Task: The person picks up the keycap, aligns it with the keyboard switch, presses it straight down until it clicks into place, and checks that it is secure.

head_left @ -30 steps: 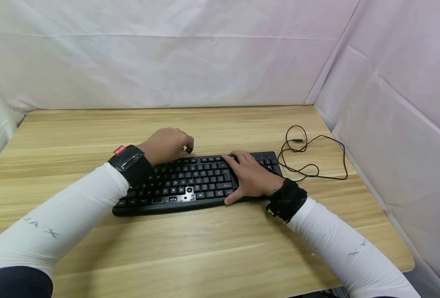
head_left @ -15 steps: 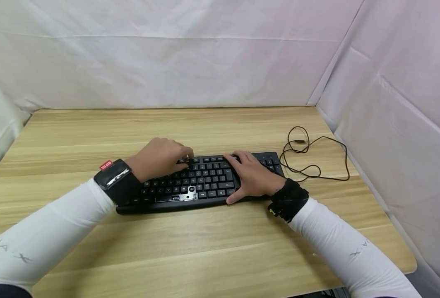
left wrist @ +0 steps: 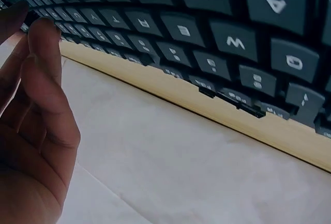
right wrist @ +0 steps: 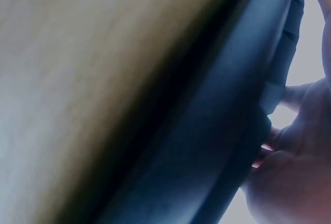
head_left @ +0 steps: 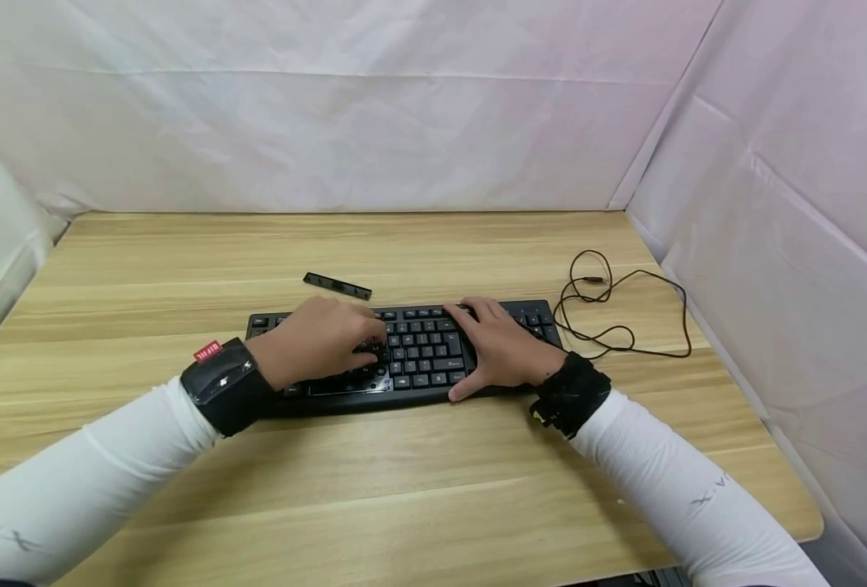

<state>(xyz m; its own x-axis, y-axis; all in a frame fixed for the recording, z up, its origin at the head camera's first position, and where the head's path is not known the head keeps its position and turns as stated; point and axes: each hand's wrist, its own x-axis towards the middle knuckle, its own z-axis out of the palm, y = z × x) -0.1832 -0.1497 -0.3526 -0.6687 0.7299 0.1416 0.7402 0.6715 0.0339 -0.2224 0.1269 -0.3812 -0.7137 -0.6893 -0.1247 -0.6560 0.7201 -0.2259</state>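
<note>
A black keyboard (head_left: pixel 418 397) with white-lettered keys lies on the wooden table. My left hand (head_left: pixel 320 338) is over its left half, fingers bent and fingertips right down at the middle keys. In the left wrist view, the left thumb and index finger (left wrist: pixel 45 40) show a gap between them near the keys. A slim black key bar (head_left: pixel 338 285) rests on the table behind the keyboard. At the keyboard's front is a shiny bare slot (head_left: pixel 348 386). My right hand (head_left: pixel 502 350) rests spread across the right part, thumb at the front edge, fingers reaching toward the back edge.
A thin black cable (head_left: pixel 627 349) lies in loose loops to the right of the keyboard, its plug (head_left: pixel 593 280) among them. White cloth walls (head_left: pixel 404 139) stand behind the table (head_left: pixel 404 489) and along its right side. In the right wrist view, the keyboard's edge is blurred.
My left hand has let go of the slim black bar behind the keyboard and moved forward onto the keys. The right hand keeps its place.
</note>
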